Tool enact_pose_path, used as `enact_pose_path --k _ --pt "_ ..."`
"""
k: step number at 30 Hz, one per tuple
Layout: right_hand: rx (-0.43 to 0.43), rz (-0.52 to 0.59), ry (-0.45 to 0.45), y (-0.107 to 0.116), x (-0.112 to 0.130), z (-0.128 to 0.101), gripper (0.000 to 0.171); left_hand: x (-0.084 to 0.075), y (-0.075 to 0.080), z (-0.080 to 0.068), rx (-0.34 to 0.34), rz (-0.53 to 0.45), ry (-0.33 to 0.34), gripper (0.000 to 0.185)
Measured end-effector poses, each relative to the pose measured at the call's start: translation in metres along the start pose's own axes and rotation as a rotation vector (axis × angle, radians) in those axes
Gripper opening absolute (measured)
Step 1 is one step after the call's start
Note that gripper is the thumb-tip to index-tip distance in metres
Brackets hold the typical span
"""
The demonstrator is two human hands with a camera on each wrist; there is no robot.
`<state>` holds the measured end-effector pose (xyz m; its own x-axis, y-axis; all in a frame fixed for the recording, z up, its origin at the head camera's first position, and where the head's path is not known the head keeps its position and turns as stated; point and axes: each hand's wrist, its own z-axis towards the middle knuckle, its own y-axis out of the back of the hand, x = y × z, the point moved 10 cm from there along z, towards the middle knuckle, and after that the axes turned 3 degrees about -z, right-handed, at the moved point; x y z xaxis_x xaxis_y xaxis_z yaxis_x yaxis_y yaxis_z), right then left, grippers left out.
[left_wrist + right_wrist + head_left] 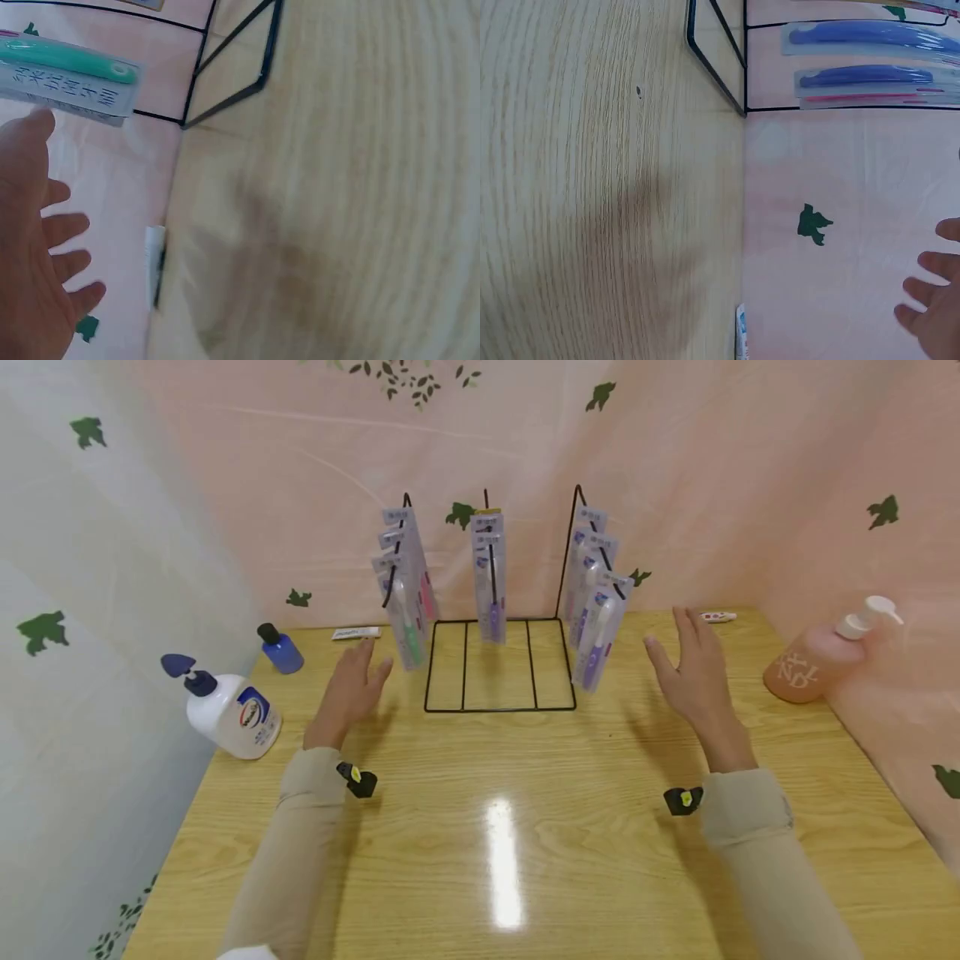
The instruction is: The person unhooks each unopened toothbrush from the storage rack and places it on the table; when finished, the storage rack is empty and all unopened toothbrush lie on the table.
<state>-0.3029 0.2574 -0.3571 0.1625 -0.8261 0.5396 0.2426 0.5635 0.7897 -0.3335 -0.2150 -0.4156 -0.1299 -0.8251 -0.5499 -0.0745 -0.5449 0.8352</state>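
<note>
A black wire rack [495,711] stands on the wooden table, with packaged toothbrushes hanging from three hooks. On the left hook the front toothbrush pack [405,618] has a green handle; purple handles show in the middle pack [483,610] and the right-hand pack [600,647]. My left hand [348,689] is raised left of the rack, fingers spread, holding nothing. In the left wrist view its thumb appears near the green toothbrush pack [67,75]. To the rack's right, my right hand [697,681] is also raised with fingers extended and holds nothing.
At left stand a white pump bottle [232,714] and a small blue bottle [282,653]. A white toothpaste-like tube [356,632] lies behind my left hand. A pink pump bottle [810,660] and a small patterned tube [717,617] are at right. Patterned cloth surrounds the table.
</note>
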Motion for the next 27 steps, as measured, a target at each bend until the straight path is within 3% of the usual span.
enact_pose_path --k 5,8,12,16,20,27 --pt "-0.21 0.179 0.093 0.025 0.009 -0.011 0.057 0.006 -0.014 -0.007 0.004 -0.134 -0.054 0.066" --pt "-0.343 0.247 0.167 0.038 0.022 -0.024 0.049 0.004 -0.026 -0.011 0.007 -0.164 -0.089 0.056" --pt "-0.495 0.35 0.291 0.053 0.055 -0.048 0.039 -0.002 -0.045 -0.015 0.032 -0.232 -0.139 0.049" --pt "-0.61 0.481 0.438 0.06 0.103 -0.072 0.039 -0.002 -0.064 -0.017 0.07 -0.321 -0.118 0.049" --pt "-0.602 0.578 0.575 0.044 0.14 -0.08 0.047 -0.002 -0.072 -0.014 0.04 -0.308 -0.12 0.047" --pt "-0.362 0.609 0.714 -0.03 0.194 -0.059 0.038 -0.005 -0.075 -0.007 -0.024 -0.239 -0.16 0.042"
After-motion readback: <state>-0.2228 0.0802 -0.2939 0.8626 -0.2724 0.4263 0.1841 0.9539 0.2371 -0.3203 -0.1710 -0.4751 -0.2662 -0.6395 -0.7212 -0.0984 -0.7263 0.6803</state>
